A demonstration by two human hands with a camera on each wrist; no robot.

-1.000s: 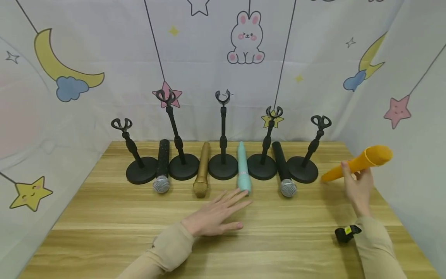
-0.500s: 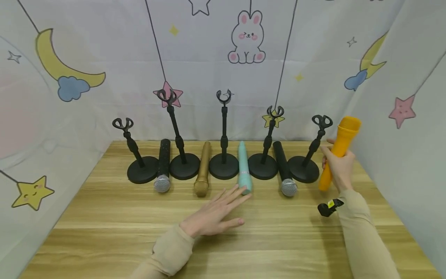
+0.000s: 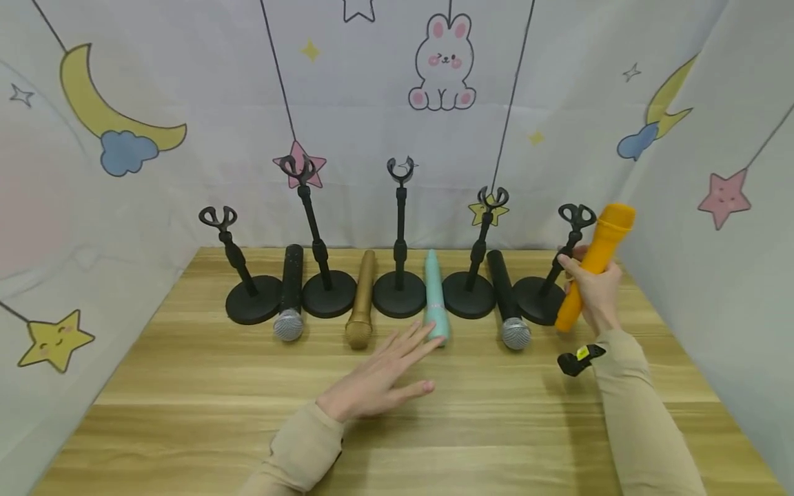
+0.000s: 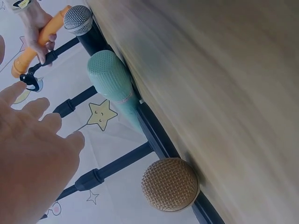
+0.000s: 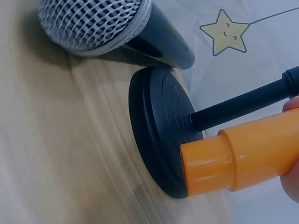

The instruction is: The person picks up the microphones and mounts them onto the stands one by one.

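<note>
My right hand (image 3: 597,289) grips an orange microphone (image 3: 597,251) around its handle, the head tilted up and to the right. Beside it, the rightmost black microphone stand (image 3: 552,275) rises from a round base; my thumb lies close to its pole, and I cannot tell whether they touch. In the right wrist view, the tail of the orange microphone (image 5: 210,163) hangs in front of the stand base (image 5: 156,126). My left hand (image 3: 378,379) is spread with straight fingers, its fingertips at the head of a turquoise microphone (image 3: 435,303) in the head view; contact is unclear.
Several black stands stand in a row along the back of the wooden table (image 3: 446,441). Between them lie a speckled black microphone (image 3: 291,289), a gold microphone (image 3: 361,303) and a plain black microphone (image 3: 509,303). A printed curtain (image 3: 366,83) hangs behind.
My right hand has moved left toward the rightmost stand, turning the orange microphone from nearly level to steeply upright with its head up. My left hand has barely moved.
</note>
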